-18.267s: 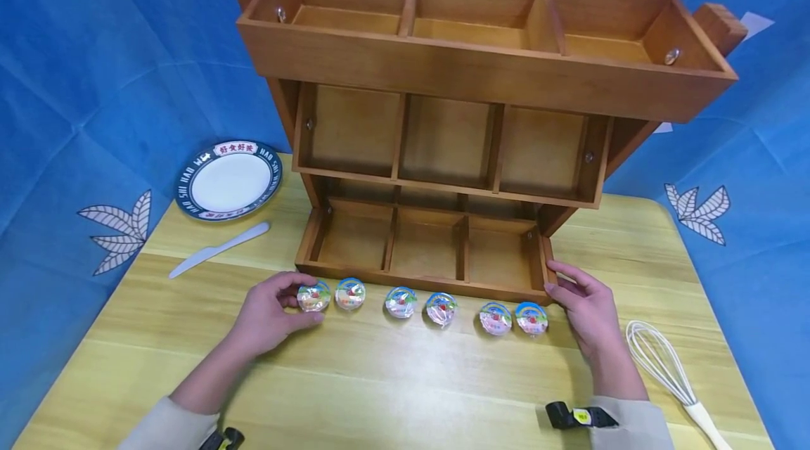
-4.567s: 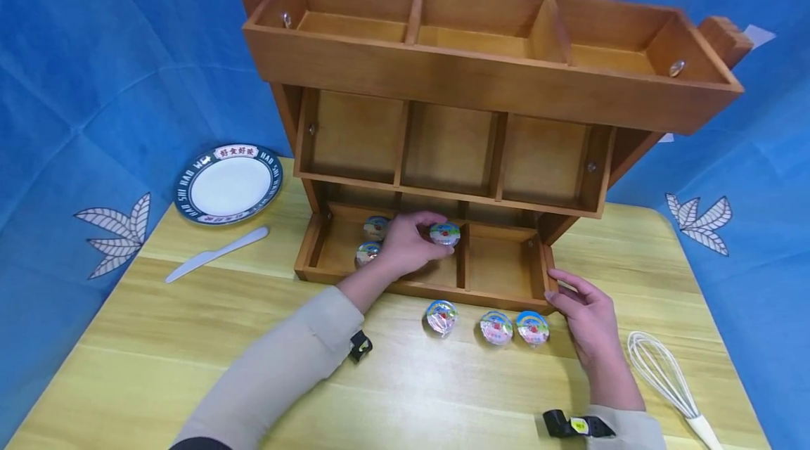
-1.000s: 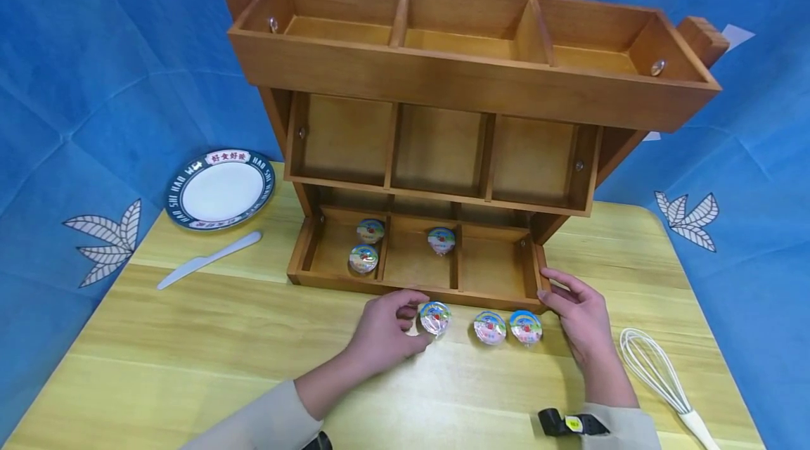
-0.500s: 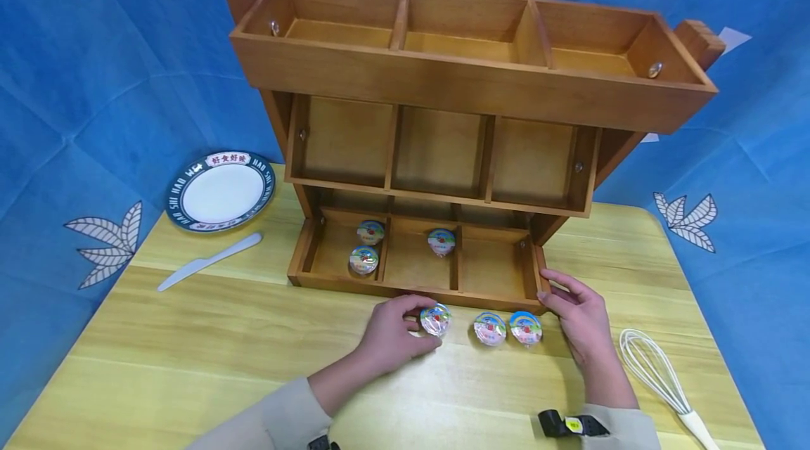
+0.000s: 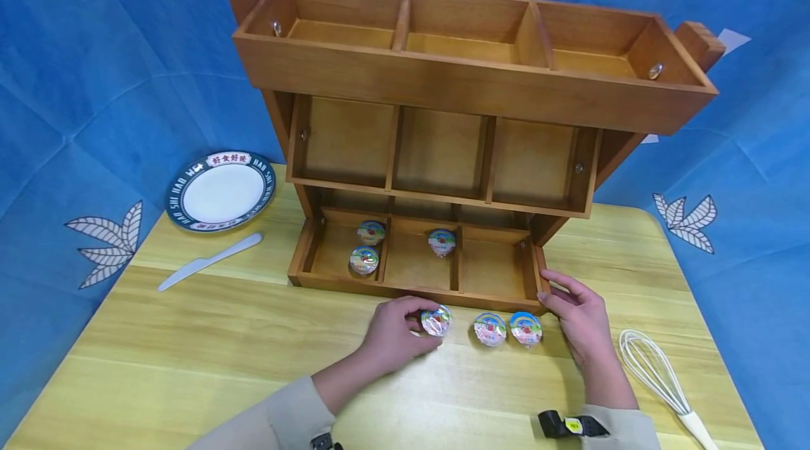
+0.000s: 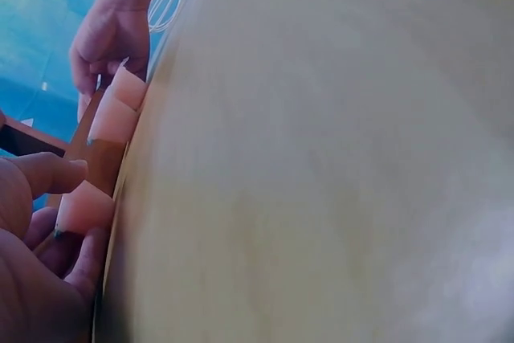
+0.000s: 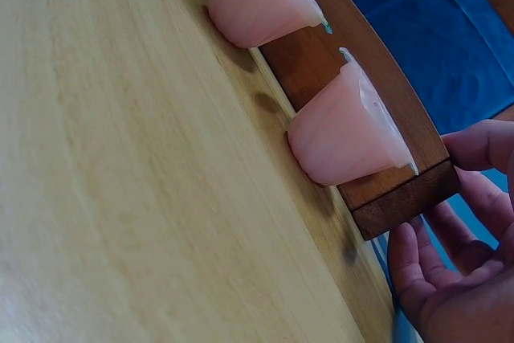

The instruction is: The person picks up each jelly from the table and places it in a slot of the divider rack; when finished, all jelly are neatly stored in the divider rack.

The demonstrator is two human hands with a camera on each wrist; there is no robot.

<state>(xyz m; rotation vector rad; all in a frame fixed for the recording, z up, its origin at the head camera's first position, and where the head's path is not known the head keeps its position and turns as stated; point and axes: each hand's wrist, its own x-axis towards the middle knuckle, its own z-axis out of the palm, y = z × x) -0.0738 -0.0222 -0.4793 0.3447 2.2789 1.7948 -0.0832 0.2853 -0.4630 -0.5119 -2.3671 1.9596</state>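
Note:
My left hand (image 5: 399, 334) pinches a small jelly cup (image 5: 436, 320) between thumb and fingers, on the table just in front of the wooden rack's bottom tray (image 5: 354, 285). Its lid is printed foil; the left wrist view shows its pink body (image 6: 85, 208). To its right stand two more jelly cups (image 5: 490, 329), side by side. My right hand (image 5: 581, 313) grips the right front corner of the bottom tray, fingers around its end (image 7: 409, 198). Inside the tray, two jelly cups (image 5: 363, 260) sit in the left compartment and one jelly cup (image 5: 441, 242) in the middle one.
Above the bottom tray, the rack has a tilted middle tray (image 5: 443, 198) and a top tray (image 5: 468, 81) that juts forward. A rimmed plate (image 5: 221, 191) and a white plastic knife (image 5: 209, 262) lie at left. A whisk (image 5: 658, 373) lies at right.
Since the earliest frame, three jelly cups have moved from the table row into the bottom tray. In the last second my left fingers have closed in around another cup. My right hand stays put.

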